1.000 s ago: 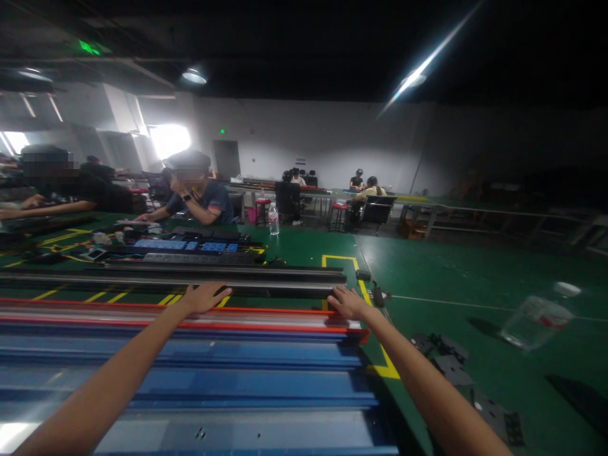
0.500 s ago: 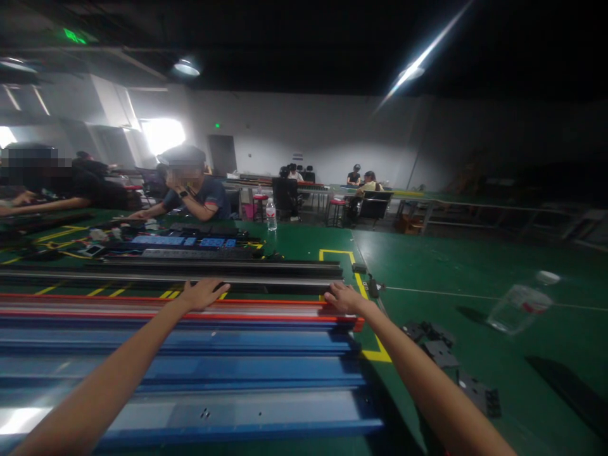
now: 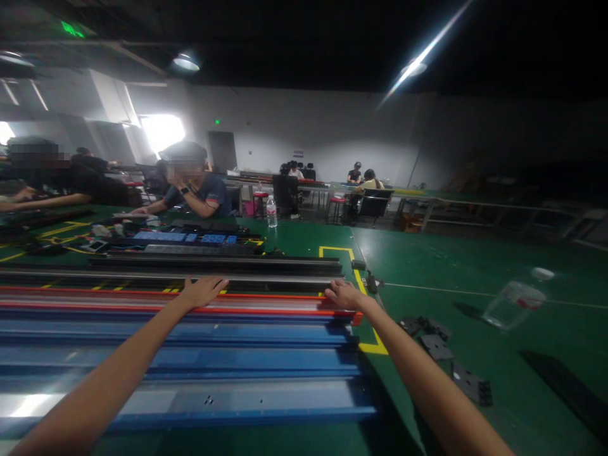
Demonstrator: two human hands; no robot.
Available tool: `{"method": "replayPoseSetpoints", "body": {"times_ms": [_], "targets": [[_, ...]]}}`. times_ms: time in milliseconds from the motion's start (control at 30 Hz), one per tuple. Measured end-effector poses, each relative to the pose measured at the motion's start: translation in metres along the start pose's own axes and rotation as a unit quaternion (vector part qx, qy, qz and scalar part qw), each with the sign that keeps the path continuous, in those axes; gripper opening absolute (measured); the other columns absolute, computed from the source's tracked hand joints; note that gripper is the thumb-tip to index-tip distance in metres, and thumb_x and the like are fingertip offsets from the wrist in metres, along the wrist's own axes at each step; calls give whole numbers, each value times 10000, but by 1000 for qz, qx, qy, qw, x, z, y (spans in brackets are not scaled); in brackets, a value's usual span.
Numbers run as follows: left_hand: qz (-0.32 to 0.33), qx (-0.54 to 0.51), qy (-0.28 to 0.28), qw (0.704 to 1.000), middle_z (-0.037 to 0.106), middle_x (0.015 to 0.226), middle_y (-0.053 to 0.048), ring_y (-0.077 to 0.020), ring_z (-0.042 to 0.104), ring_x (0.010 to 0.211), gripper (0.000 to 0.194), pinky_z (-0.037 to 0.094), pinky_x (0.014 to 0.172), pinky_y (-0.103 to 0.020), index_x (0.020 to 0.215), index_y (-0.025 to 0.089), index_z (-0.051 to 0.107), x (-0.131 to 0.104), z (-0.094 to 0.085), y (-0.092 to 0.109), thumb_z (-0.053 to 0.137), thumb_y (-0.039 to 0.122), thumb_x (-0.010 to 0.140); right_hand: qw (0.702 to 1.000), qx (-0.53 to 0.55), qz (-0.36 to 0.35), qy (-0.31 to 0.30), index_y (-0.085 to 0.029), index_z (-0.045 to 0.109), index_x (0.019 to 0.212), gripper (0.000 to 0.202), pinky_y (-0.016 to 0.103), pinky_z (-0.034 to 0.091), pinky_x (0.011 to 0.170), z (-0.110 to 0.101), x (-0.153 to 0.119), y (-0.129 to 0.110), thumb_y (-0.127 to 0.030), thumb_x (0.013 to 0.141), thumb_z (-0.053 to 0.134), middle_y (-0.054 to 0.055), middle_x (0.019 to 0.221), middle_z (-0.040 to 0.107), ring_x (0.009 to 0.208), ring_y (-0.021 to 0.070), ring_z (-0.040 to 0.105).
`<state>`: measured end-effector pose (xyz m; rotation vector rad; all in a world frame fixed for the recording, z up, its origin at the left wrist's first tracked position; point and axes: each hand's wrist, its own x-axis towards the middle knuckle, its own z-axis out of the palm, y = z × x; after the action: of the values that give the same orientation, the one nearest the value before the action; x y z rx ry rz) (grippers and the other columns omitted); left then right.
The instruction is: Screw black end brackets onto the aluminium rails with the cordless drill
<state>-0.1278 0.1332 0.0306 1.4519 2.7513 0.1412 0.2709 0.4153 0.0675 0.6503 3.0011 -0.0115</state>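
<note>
2 flat, open hands (left hand (image 3: pixel 202 291), right hand (image 3: pixel 342 294)) press red rail (image 3: pixel 266 310) on green table (image 3: pixel 427 266).

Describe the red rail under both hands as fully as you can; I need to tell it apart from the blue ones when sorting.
The long red metal rail lies flat on the green table, running left to right. It looks like a slim channel profile with a pale strip between two red edges, ending squarely at the right. The blue metal rails lie nearer, the black rails beyond. The left hand rests on its far edge, fingers spread; the right hand lies near its right end.
</note>
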Motion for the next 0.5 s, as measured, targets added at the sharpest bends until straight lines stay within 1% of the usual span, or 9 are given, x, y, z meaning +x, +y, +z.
{"method": "replayPoseSetpoints", "body": {"times_ms": [133, 333, 500], "targets": [[2, 4, -7, 1000, 572, 1452, -108, -387, 445, 1393, 631, 130, 1115, -767, 1350, 282, 623, -4, -2, 1, 210, 596, 992, 1000, 14, 14, -17, -198, 610, 1265, 341, 492, 523, 971, -1, 0, 4, -386, 980, 601, 97, 1316, 614, 1134, 249, 622], [-2, 8, -13, 1000, 550, 1473, -106, -384, 429, 1408, 643, 140, 1116, -763, 1377, 282, 603, -11, -5, 3, 197, 598, 990, 998, 37, 29, -37, -199, 606, 1273, 349, 499, 517, 980, -4, -2, 3, -388, 979, 602, 98, 1329, 607, 1151, 255, 614], [0, 10, -11, 1000, 575, 1448, -101, -391, 455, 1388, 621, 166, 1118, -746, 1364, 292, 618, -16, -9, 7, 214, 586, 996, 997, 50, 44, -48, -186, 597, 1285, 376, 516, 507, 988, -5, -6, 2, -392, 971, 614, 101, 1334, 603, 1168, 267, 608]]}}
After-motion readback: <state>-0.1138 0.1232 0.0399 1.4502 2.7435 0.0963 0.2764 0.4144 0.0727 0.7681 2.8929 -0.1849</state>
